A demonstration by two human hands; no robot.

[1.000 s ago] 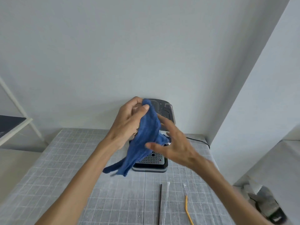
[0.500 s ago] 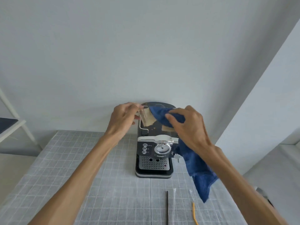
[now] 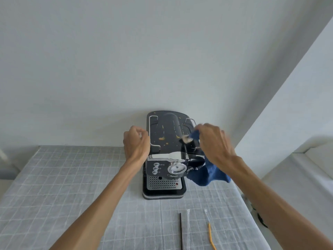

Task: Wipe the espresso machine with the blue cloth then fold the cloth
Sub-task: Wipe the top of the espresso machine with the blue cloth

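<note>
Black espresso machine (image 3: pixel 164 159), glossy, with chrome band, round dial and perforated metal drip grate, standing on counter (image 3: pixel 72 186) hard against the pale wall (image 3: pixel 162 60). Flat dark top, railed left and right in bent chrome wire, spotted with yellowish specks. Blue cloth (image 3: pixel 209 175), soft and nubby, bunched in right hand (image 3: pixel 214 141): one end pinched at the top's right rail, the rest hanging crumpled past the machine's right side, just beside the dial. Left hand (image 3: pixel 136 143) loosely curled at the left rail, at or just beside the wire; contact cannot be told. Counter covered in pale fabric with a white grid. Near front edge, thin dark stick (image 3: pixel 180 230), clear strip and yellow strand (image 3: pixel 210 237) lying apart. Broad open surface left of the machine; right side hemmed by an angled white wall.
</note>
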